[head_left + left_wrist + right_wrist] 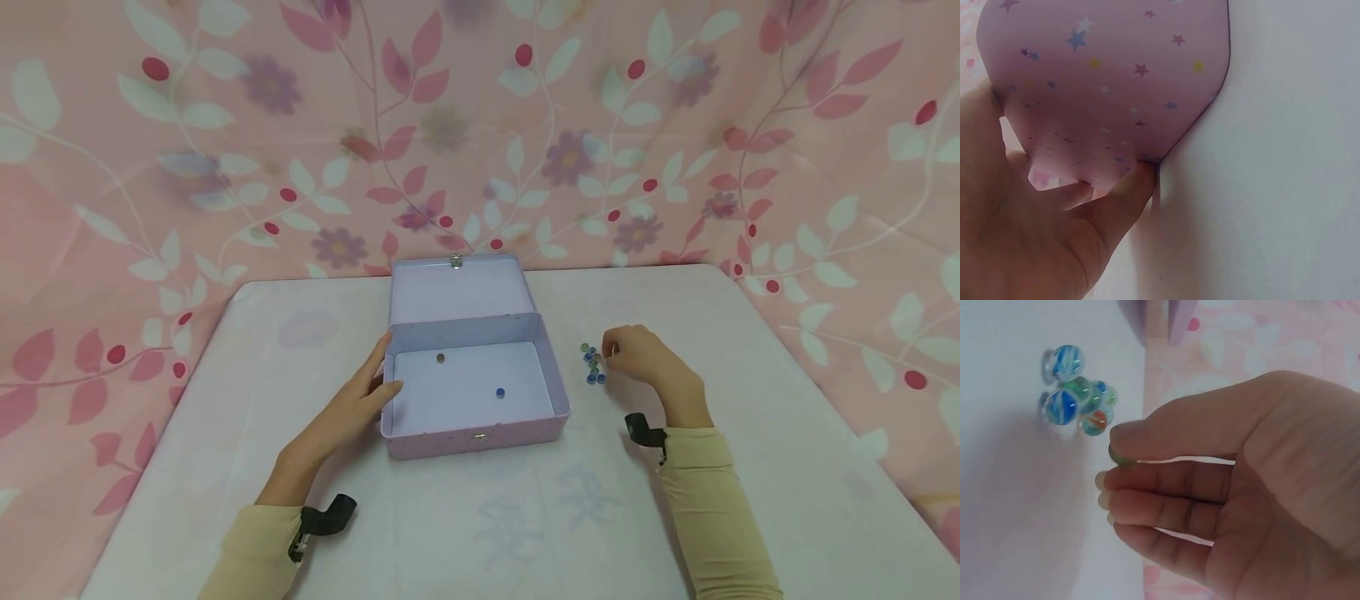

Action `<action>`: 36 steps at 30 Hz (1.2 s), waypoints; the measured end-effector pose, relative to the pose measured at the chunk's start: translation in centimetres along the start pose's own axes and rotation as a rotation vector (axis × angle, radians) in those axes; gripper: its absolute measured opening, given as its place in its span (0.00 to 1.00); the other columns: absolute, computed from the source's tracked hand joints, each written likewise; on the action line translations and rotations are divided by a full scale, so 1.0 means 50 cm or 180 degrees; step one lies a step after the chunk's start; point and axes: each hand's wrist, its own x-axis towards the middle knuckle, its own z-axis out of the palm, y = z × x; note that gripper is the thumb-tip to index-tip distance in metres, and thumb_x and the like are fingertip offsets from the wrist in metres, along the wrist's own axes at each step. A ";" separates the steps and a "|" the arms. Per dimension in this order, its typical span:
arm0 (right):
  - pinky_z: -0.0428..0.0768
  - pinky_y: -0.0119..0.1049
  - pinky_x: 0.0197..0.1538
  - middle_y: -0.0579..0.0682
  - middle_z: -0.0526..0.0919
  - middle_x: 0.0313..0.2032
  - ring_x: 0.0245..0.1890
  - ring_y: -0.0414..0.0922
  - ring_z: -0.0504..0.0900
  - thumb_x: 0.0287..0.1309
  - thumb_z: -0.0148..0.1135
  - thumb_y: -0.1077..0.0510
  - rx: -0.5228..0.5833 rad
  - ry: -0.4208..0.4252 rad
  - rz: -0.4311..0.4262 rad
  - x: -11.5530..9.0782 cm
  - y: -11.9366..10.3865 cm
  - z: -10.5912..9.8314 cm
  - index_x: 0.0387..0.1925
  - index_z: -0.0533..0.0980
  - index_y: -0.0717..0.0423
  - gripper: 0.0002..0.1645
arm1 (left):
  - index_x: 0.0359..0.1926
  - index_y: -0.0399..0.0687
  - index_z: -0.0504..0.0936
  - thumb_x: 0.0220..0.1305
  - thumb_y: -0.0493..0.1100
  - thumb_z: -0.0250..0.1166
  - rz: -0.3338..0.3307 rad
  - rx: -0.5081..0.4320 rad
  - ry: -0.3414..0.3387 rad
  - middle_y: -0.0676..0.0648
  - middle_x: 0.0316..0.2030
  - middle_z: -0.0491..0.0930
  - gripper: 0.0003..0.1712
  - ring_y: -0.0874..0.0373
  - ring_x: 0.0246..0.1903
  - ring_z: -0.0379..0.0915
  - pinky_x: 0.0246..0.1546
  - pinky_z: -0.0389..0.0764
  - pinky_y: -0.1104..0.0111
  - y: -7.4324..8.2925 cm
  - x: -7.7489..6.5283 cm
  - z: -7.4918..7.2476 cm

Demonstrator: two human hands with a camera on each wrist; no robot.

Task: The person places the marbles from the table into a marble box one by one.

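An open lilac tin box (480,442) stands mid-table, its hinged lid (461,292) tipped back. Inside lie a brownish marble (440,358) and a blue marble (500,392). My left hand (345,408) holds the box's left side, the thumb over the rim; the left wrist view shows the star-printed outer wall (1116,81) against that hand. Just right of the box, my right hand (641,354) pinches a green marble (1122,455) between thumb and index finger, mostly hidden by the thumb. Beside its fingertips sits a cluster of glass marbles (1061,407), blue, green and orange.
A white cloth covers the table (757,467). Behind it and along the sides hangs a pink floral curtain (480,125). A black wrist camera (330,517) sticks out from the left sleeve, another black wrist camera (643,430) from the right sleeve.
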 end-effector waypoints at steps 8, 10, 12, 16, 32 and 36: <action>0.73 0.38 0.33 0.52 0.80 0.29 0.31 0.47 0.75 0.56 0.59 0.64 0.0201 0.0255 -0.0247 -0.002 -0.029 -0.020 0.37 0.82 0.59 0.08 | 0.78 0.76 0.33 0.76 0.54 0.51 0.0031 -0.0035 -0.0013 0.51 0.80 0.33 0.43 0.30 0.75 0.42 0.69 0.56 0.37 0.001 0.002 0.000; 0.74 0.38 0.34 0.51 0.80 0.29 0.31 0.47 0.75 0.57 0.59 0.64 0.0246 0.0292 -0.0295 -0.004 -0.041 -0.024 0.38 0.82 0.59 0.09 | 0.78 0.77 0.34 0.75 0.54 0.52 0.0038 -0.0034 -0.0008 0.51 0.80 0.33 0.43 0.30 0.75 0.42 0.70 0.55 0.37 0.001 0.001 0.000; 0.75 0.39 0.36 0.51 0.81 0.30 0.32 0.47 0.76 0.57 0.58 0.64 0.0283 0.0347 -0.0345 -0.009 -0.054 -0.028 0.38 0.82 0.58 0.09 | 0.78 0.77 0.34 0.75 0.54 0.52 0.0046 -0.0035 -0.0003 0.51 0.80 0.33 0.43 0.30 0.75 0.43 0.70 0.55 0.37 0.000 0.000 0.000; 0.75 0.40 0.38 0.50 0.81 0.29 0.33 0.47 0.76 0.58 0.59 0.65 0.0352 0.0467 -0.0496 -0.020 -0.082 -0.032 0.37 0.82 0.56 0.08 | 0.78 0.76 0.34 0.75 0.53 0.52 0.0055 -0.0026 0.0005 0.52 0.80 0.34 0.43 0.30 0.75 0.43 0.71 0.53 0.37 -0.004 -0.003 0.001; 0.78 0.37 0.40 0.47 0.81 0.32 0.35 0.44 0.76 0.59 0.63 0.66 0.0493 0.0543 -0.1037 -0.018 -0.186 -0.006 0.39 0.81 0.54 0.07 | 0.78 0.77 0.33 0.76 0.53 0.51 -0.0023 0.0035 0.0024 0.49 0.80 0.33 0.43 0.28 0.74 0.45 0.66 0.63 0.37 -0.003 -0.001 0.004; 0.79 0.36 0.42 0.48 0.82 0.34 0.36 0.42 0.77 0.59 0.64 0.66 0.0532 0.0534 -0.1198 -0.022 -0.208 0.007 0.39 0.81 0.54 0.07 | 0.78 0.77 0.33 0.76 0.53 0.51 0.0013 0.0032 0.0018 0.50 0.80 0.33 0.43 0.29 0.74 0.45 0.68 0.60 0.37 -0.003 0.001 0.003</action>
